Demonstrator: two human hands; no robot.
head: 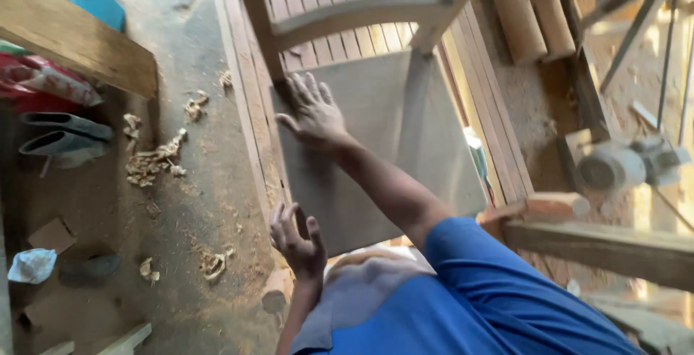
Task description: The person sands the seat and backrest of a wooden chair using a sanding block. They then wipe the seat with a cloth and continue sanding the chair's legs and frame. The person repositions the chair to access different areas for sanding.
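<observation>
Concrete floor (202,44), dusty w/ sawdust. On it: wood shavings (153,158) at left-centre, more near (213,264); white crumpled bag (31,264) near left; long slats (246,102) running far-near beneath grey board (376,145); motor (614,167) at right.

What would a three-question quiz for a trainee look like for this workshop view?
1. True or false: the right hand lies flat on the grey board.
2. Where is the left hand? A) at the board's near left corner B) on the electric motor C) on the plank
3. What litters the floor left of the board?

Key
1. True, palm down with fingers spread near the far left corner.
2. A
3. Wood shavings and sawdust.
</observation>
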